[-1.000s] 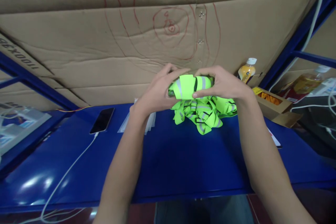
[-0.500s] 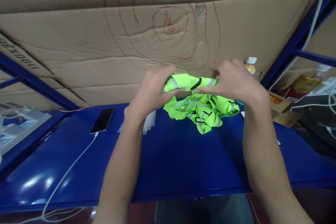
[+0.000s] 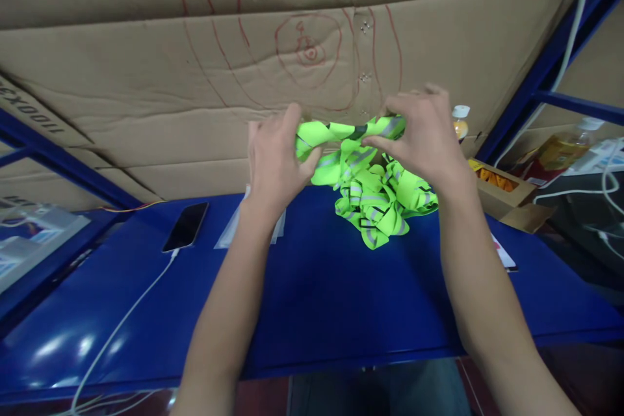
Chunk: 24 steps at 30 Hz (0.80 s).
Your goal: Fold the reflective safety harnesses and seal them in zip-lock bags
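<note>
A neon-yellow strap with grey reflective stripes and black marks (image 3: 336, 132) is stretched between my two hands, raised above the table. My left hand (image 3: 277, 159) is closed around its left end, the thumb pressed to the band. At the other end my right hand (image 3: 422, 133) pinches the strap between thumb and fingers. More of the same strap lies beneath in a tangled heap (image 3: 377, 205) on the blue table (image 3: 331, 299). How the raised length joins the heap is partly hidden by folds.
Left of the heap lie a phone (image 3: 186, 227) on a white cable and clear plastic bags (image 3: 229, 231). On the right stand a bottle with a white cap (image 3: 459, 122) and an open cardboard box (image 3: 504, 192). A cardboard wall (image 3: 146, 65) closes the back.
Both hands have risen slightly with the strap, my left hand shifting left. The raised strap looks twisted now, and more of it hangs below. The whole view has shifted a little.
</note>
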Available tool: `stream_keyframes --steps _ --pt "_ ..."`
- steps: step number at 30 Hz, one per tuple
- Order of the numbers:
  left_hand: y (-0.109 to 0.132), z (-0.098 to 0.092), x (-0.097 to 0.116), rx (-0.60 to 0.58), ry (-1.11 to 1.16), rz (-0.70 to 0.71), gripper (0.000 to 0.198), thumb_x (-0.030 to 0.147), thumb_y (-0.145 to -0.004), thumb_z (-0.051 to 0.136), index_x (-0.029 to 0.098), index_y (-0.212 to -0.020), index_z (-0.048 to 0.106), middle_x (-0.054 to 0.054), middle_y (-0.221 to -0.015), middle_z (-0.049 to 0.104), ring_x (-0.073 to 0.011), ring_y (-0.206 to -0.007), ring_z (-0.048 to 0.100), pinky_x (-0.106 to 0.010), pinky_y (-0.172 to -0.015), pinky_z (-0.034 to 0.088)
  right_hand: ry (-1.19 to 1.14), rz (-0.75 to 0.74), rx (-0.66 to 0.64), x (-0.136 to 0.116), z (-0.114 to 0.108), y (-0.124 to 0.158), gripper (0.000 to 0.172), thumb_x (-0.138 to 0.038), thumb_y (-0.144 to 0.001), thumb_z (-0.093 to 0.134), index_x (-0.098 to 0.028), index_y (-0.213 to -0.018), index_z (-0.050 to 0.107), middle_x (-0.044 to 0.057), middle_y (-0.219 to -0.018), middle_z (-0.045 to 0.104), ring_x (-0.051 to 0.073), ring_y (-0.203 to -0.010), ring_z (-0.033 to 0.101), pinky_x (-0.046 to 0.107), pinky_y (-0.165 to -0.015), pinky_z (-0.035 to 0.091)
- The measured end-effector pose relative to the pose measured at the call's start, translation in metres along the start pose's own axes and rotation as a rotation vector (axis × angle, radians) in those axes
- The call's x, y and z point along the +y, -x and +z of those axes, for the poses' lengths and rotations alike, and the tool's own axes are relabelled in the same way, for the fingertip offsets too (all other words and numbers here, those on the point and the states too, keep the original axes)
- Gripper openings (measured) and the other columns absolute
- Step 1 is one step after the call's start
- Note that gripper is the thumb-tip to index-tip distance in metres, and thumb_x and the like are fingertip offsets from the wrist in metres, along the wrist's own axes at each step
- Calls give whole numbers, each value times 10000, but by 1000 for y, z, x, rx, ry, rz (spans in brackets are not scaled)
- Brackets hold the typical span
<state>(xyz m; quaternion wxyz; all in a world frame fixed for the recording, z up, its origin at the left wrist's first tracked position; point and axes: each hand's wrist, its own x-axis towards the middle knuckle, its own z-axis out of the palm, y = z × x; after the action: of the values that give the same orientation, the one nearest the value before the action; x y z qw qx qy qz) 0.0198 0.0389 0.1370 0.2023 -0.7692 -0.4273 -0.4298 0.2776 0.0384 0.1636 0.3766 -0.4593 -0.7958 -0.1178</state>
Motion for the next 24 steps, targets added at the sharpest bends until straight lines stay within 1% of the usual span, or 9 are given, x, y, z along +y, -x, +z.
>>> stream_keyframes --steps 3,5,7,9,13,17,19,22,24 --pt "-2 -13 12 -44 116 -69 313 493 -899 795 228 -989 656 -76 -993 714 -305 -1004 660 -444 -962 490 49 -70 99 -5 7 0 239 -487 -1012 600 -338 -1162 712 105 -1173 730 367 -1190 634 645 -1269 261" --pt "-3 -23 19 -86 201 -148 351 549 -964 716 217 -869 658 -72 -923 703 -280 -955 665 -422 -929 513 50 -115 102 -8 14 0 268 -462 -1044 528 -354 -1222 695 97 -1264 703 356 -1265 602 638 -1307 203" --pt "-4 -29 22 -87 258 -232 376 562 -984 690 210 -854 667 -68 -908 712 -266 -940 673 -404 -907 525 51 -113 90 -10 23 0 297 -429 -1036 534 -351 -1284 678 104 -1337 671 383 -1353 541 678 -1273 229" --pt "-4 -29 21 -108 348 -282 347 550 -958 731 206 -948 695 -65 -941 734 -260 -944 684 -384 -880 532 51 -100 81 -13 30 0 325 -403 -1021 560 -356 -1326 660 108 -1403 636 415 -1405 490 709 -1228 269" --pt "-3 -21 7 -264 599 -327 347 475 -887 809 203 -1082 714 -59 -992 756 -242 -900 692 -350 -775 540 -32 -147 46 -20 34 1 356 -430 -993 623 -338 -1336 654 109 -1431 623 419 -1392 502 685 -1202 322" --pt "-4 -21 -3 -250 462 -221 302 288 -807 818 210 -1072 696 -45 -1012 741 -248 -944 677 -380 -849 524 -184 -183 -35 -24 31 1 588 -537 -897 767 -269 -1399 616 138 -1412 651 406 -1346 555 586 -1147 416" --pt "-5 -23 -2 -303 428 -116 235 256 -838 754 208 -1057 684 -41 -1012 730 -247 -969 667 -390 -890 514 -265 -181 -86 -21 33 0 513 -517 -907 765 -247 -1332 664 131 -1354 693 368 -1271 613 509 -1090 456" --pt "-6 -25 -1 -389 502 -43 199 286 -873 734 205 -1046 680 -34 -1002 722 -234 -949 662 -375 -888 518 -445 -161 -234 -11 37 -3 303 -482 -950 724 -198 -1049 762 80 -1022 777 267 -979 688 382 -900 494" --pt "-6 -25 -4 -421 569 -68 233 329 -858 783 203 -1024 679 -30 -956 716 -223 -897 660 -357 -838 523 -575 -124 -294 -3 37 -4 364 -530 -935 736 -170 -895 767 46 -835 748 206 -819 653 325 -769 466"
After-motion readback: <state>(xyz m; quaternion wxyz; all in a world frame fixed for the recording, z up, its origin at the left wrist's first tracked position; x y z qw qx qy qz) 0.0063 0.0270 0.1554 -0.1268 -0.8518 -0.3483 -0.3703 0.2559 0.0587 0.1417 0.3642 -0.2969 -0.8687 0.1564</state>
